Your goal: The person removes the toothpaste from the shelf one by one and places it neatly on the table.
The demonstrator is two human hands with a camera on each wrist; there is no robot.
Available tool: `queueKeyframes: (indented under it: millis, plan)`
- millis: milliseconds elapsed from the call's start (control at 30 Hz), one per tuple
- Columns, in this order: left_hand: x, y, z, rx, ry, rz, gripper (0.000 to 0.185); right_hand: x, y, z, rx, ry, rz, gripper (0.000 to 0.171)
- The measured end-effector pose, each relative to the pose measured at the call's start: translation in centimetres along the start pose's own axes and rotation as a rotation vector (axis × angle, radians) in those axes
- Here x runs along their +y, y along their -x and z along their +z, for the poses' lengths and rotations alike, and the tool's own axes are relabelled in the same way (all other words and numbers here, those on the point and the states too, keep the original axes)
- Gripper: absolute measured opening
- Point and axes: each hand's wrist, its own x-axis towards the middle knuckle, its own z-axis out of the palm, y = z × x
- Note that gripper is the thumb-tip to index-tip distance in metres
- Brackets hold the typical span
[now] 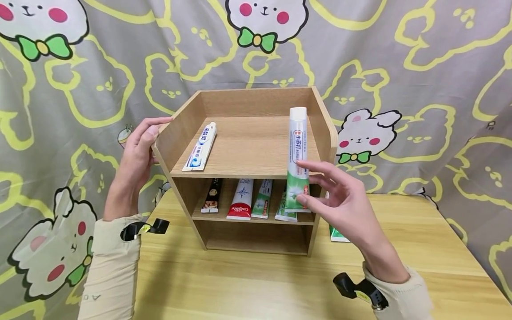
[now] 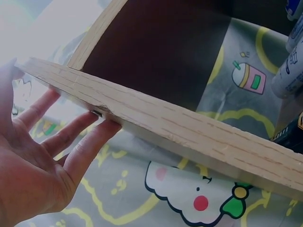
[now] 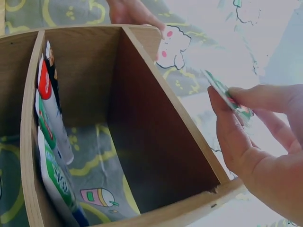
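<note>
My right hand [image 1: 346, 206] pinches a white-and-green toothpaste tube [image 1: 298, 138] near its flat lower end, thumb in front. The tube stands upright, white cap up, before the right part of a wooden shelf unit [image 1: 256, 174]. In the right wrist view this tube [image 3: 227, 94] shows almost edge-on between thumb and fingers. My left hand [image 1: 138, 153] touches the unit's left side panel [image 1: 176, 129]; in the left wrist view its fairly straight fingers [image 2: 90, 146] rest against the panel's outer face. Another white toothpaste tube [image 1: 201, 146] lies on the top deck, at left.
On the middle shelf lie a black tube [image 1: 212, 195], a red-and-white Colgate tube [image 1: 241, 200] and two green-and-white tubes [image 1: 262, 200]. A green tube end [image 1: 339, 234] shows on the wooden table [image 1: 248, 284] right of the unit. Behind hangs a patterned curtain [image 1: 360, 35].
</note>
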Motion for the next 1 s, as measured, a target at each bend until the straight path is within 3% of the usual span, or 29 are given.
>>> queueKeyframes:
  millis: [500,900,1000]
  plan:
    - [0.2,0.1,0.0,0.007,-0.015,-0.005,0.038,-0.1,2.0,-2.2,-0.002,-0.044,-0.068,0.062]
    - [0.3,0.0,0.3,0.019,0.008,-0.023,0.039,0.1,4.2,-4.1,0.098,0.026,-0.041,0.055]
    - [0.3,0.0,0.4,0.020,0.014,-0.024,0.039,0.5,4.6,-4.5,0.099,-0.006,-0.051,0.055]
